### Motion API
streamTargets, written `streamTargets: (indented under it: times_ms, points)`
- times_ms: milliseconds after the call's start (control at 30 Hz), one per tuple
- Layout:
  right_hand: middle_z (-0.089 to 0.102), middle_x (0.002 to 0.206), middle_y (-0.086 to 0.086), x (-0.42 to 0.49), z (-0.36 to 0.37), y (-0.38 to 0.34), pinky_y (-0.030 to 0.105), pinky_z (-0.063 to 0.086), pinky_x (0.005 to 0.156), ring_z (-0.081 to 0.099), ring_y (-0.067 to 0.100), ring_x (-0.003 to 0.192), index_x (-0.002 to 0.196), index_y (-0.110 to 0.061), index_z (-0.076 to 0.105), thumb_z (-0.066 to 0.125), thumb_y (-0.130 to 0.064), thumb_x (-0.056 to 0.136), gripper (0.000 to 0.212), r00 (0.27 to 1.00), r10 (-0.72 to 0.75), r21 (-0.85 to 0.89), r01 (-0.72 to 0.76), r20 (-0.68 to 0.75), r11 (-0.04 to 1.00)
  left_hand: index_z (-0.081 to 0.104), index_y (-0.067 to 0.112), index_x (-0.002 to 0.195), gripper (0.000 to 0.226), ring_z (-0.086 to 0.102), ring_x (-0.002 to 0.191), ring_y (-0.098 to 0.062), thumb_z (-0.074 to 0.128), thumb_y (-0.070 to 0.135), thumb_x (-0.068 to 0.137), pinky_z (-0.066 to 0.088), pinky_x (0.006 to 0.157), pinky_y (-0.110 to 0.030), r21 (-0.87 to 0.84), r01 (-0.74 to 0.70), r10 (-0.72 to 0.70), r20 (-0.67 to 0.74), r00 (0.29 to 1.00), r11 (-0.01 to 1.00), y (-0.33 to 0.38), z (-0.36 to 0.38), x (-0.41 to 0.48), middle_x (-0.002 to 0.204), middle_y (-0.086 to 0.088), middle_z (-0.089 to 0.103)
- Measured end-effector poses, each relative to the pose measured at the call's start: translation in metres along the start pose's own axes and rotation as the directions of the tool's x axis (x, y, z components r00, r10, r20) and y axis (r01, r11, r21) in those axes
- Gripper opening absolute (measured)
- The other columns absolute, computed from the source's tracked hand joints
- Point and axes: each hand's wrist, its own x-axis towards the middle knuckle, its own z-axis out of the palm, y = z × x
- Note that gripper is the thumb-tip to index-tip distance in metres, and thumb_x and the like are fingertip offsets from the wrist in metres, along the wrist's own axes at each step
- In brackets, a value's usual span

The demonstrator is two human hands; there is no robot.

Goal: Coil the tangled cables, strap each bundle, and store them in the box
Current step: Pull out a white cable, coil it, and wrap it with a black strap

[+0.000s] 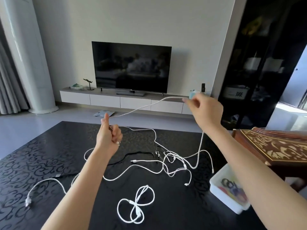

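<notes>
While a tangle of white cables point(174, 163) sprawls over the dark patterned table point(41, 146), two hands stretch a single white cable point(144, 107) in the air above it.

Curled into a fist with the thumb up, the left hand point(110, 136) grips the cable; the right hand point(206, 112) pinches it higher up. A looped cable point(136, 205) lies nearer the camera, and the white box point(222, 195) sits at the table's right edge.

A dark television point(131, 67) stands on a low white cabinet point(104, 98), a scale point(103, 113) on the floor point(33, 123) below, an inlaid wooden case point(272, 146) rightward.
</notes>
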Motion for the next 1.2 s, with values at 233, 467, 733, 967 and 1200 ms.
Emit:
streamTargets:
  times_ms: [233, 467, 733, 967, 1200]
  points:
    - [0.063, 0.064, 0.000, -0.100, -0.016, 0.072, 0.024, 0.035, 0.050, 0.058, 0.018, 0.061, 0.063, -0.016, 0.062, 0.062, -0.038, 0.084, 0.031, 0.562, 0.405, -0.418, -0.113, 0.721, 0.901, 0.033, 0.035, 0.142, 0.041, 0.018, 0.029, -0.007, 0.030, 0.043, 0.102, 0.016, 0.033, -0.015, 0.271, 0.022, -0.002, -0.073, 0.997, 0.962, -0.023, -0.040, -0.016, 0.037, 0.005, 0.028]
    - [0.070, 0.093, -0.001, -0.195, -0.005, 0.070, 0.021, 0.050, 0.067, 0.064, 0.008, 0.077, 0.114, -0.021, 0.062, 0.066, -0.046, 0.082, 0.040, -0.156, 0.162, -0.219, -0.490, 0.974, 0.844, 0.028, 0.026, 0.147, 0.055, 0.015, 0.031, -0.009, 0.037, 0.050, 0.098, 0.012, 0.035, -0.018, 0.587, 0.169, -0.180, -0.040, 0.983, 0.792, -0.100, -0.048, -0.046, 0.036, 0.003, 0.027]
    - [0.065, 0.068, 0.019, -0.230, 0.054, 0.052, 0.027, 0.052, 0.046, 0.063, 0.023, 0.055, 0.098, 0.009, 0.061, 0.040, -0.039, 0.099, 0.053, -0.115, 0.596, -0.268, -0.948, 0.794, 0.173, 0.040, 0.040, 0.135, 0.044, 0.017, 0.035, -0.011, 0.034, 0.057, 0.095, 0.018, 0.038, -0.020, 0.661, 0.191, -0.240, -0.017, 0.971, 0.726, -0.121, -0.056, -0.052, 0.039, 0.003, 0.027]
    - [0.068, 0.097, 0.003, -0.246, 0.120, -0.003, 0.027, 0.040, 0.068, 0.065, 0.024, 0.096, 0.095, -0.011, 0.064, 0.060, -0.060, 0.077, 0.052, 0.306, 0.703, -0.472, -0.565, 0.642, 0.677, 0.044, 0.048, 0.121, 0.035, 0.018, 0.037, -0.012, 0.034, 0.063, 0.091, 0.018, 0.046, -0.026, 0.701, 0.167, -0.221, -0.014, 0.975, 0.694, -0.121, -0.065, -0.041, 0.040, 0.003, 0.029]
    - [0.063, 0.117, 0.006, -0.243, 0.128, 0.016, 0.030, 0.047, 0.080, 0.060, 0.026, 0.109, 0.111, -0.010, 0.059, 0.051, -0.010, 0.082, 0.030, 0.136, 0.669, -0.569, -0.418, 0.731, 0.708, 0.043, 0.048, 0.122, 0.032, 0.019, 0.036, -0.010, 0.031, 0.059, 0.094, 0.024, 0.054, -0.025, 0.722, 0.194, -0.237, -0.042, 0.971, 0.664, -0.125, -0.064, -0.028, 0.039, 0.004, 0.030]
